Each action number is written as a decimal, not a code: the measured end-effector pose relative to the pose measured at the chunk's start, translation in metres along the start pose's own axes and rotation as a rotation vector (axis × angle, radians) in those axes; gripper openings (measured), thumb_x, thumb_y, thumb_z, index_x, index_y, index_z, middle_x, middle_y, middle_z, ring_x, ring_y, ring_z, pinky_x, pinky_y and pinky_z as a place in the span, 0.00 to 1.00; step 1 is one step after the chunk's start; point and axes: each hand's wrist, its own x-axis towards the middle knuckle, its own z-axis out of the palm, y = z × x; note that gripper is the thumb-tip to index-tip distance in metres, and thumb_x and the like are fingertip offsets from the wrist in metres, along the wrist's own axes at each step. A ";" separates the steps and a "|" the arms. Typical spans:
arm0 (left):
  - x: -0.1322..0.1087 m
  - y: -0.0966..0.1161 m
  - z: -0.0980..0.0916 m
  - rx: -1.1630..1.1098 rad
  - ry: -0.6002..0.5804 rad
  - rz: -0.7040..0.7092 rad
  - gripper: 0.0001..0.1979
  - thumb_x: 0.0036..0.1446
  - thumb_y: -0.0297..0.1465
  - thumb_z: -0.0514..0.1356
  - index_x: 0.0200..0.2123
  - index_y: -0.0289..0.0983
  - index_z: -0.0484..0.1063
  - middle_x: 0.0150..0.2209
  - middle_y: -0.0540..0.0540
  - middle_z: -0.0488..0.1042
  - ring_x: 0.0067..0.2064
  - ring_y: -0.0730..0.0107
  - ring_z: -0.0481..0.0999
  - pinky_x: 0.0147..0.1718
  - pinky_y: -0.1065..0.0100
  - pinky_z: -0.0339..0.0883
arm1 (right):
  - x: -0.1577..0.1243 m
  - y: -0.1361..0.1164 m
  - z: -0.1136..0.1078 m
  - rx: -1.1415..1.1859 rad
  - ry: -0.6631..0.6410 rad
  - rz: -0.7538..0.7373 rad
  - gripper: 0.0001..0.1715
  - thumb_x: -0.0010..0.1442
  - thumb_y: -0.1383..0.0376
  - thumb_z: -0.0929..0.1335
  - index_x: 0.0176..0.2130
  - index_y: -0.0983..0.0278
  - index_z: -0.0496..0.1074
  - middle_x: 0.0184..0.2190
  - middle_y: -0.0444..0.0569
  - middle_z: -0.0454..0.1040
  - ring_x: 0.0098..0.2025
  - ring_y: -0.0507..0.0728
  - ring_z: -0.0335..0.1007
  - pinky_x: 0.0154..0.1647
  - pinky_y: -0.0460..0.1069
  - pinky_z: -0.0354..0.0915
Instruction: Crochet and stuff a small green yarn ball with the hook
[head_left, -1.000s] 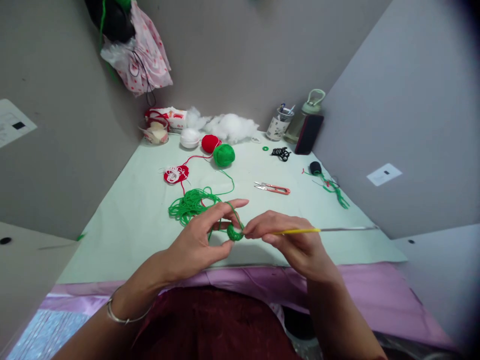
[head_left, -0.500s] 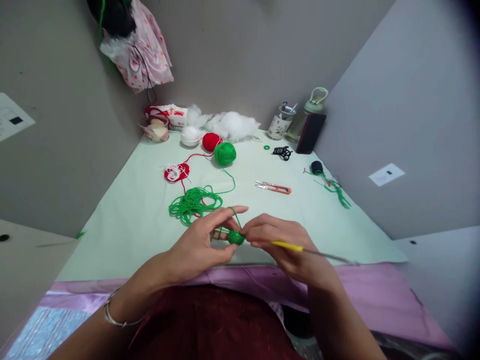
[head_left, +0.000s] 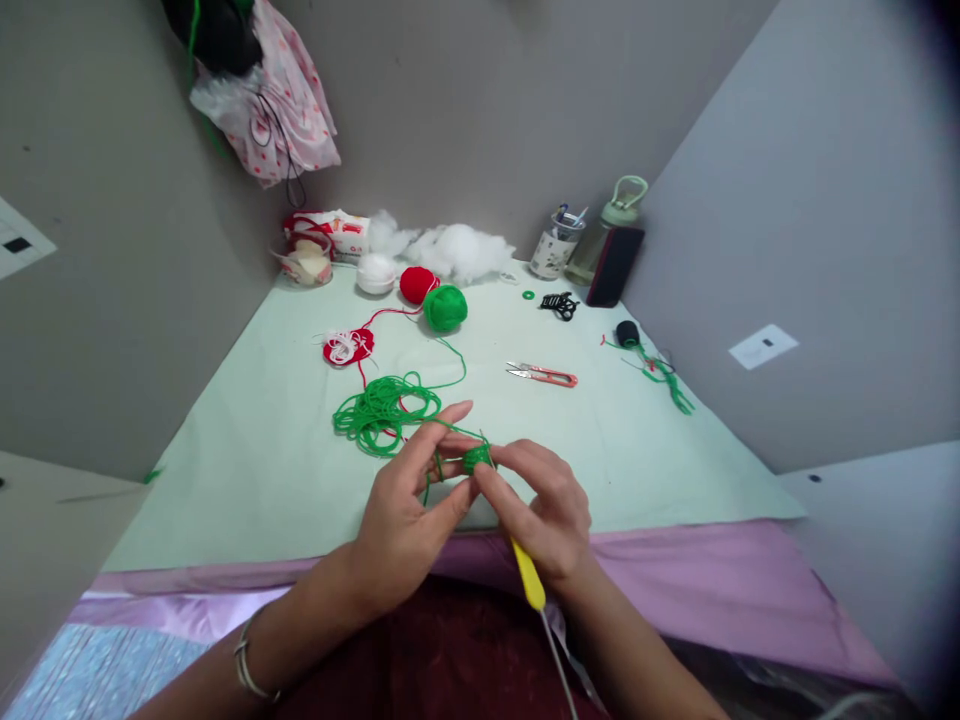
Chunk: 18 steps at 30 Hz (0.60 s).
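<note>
Between my hands sits a small green crocheted piece (head_left: 475,459) near the table's front edge. My left hand (head_left: 411,490) pinches its left side, and green yarn runs around the left fingers. My right hand (head_left: 541,505) grips a crochet hook with a yellow handle (head_left: 529,575); its thin metal rear end points down toward my lap. The right fingertips also touch the piece, where the hook's tip partly shows. A loose heap of green yarn (head_left: 382,410) lies just beyond my left hand, and a strand leads on to a green yarn ball (head_left: 445,308).
Thread snips (head_left: 541,375) lie right of centre. Behind are a red yarn ball (head_left: 418,286), a white ball (head_left: 376,274), stuffing (head_left: 465,252), black scissors (head_left: 559,306), a pen cup (head_left: 556,246), a bottle (head_left: 600,240) and a phone (head_left: 615,266). Walls stand on both sides.
My right hand has turned, so the hook's handle swings from pointing right to pointing down toward me. The left index finger has lowered, and the green piece has risen slightly.
</note>
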 end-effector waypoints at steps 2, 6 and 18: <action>-0.001 0.000 0.001 -0.151 -0.021 -0.104 0.29 0.59 0.33 0.71 0.63 0.45 0.72 0.46 0.48 0.75 0.47 0.72 0.75 0.49 0.73 0.71 | -0.006 0.001 0.003 0.033 0.047 -0.009 0.18 0.61 0.78 0.72 0.47 0.61 0.80 0.39 0.51 0.77 0.39 0.56 0.77 0.40 0.52 0.78; 0.003 0.006 -0.001 -0.541 -0.137 -0.395 0.34 0.51 0.33 0.75 0.62 0.42 0.74 0.44 0.48 0.75 0.43 0.75 0.73 0.45 0.74 0.68 | -0.014 0.000 0.004 0.194 0.029 0.027 0.24 0.63 0.76 0.72 0.55 0.56 0.78 0.40 0.49 0.78 0.42 0.57 0.78 0.41 0.52 0.79; 0.015 0.005 -0.016 -0.389 -0.231 -0.286 0.41 0.48 0.27 0.74 0.65 0.46 0.70 0.40 0.51 0.67 0.41 0.73 0.67 0.41 0.72 0.63 | 0.007 0.003 -0.016 0.795 -0.014 0.585 0.16 0.69 0.72 0.68 0.49 0.57 0.81 0.39 0.49 0.82 0.43 0.56 0.77 0.44 0.52 0.74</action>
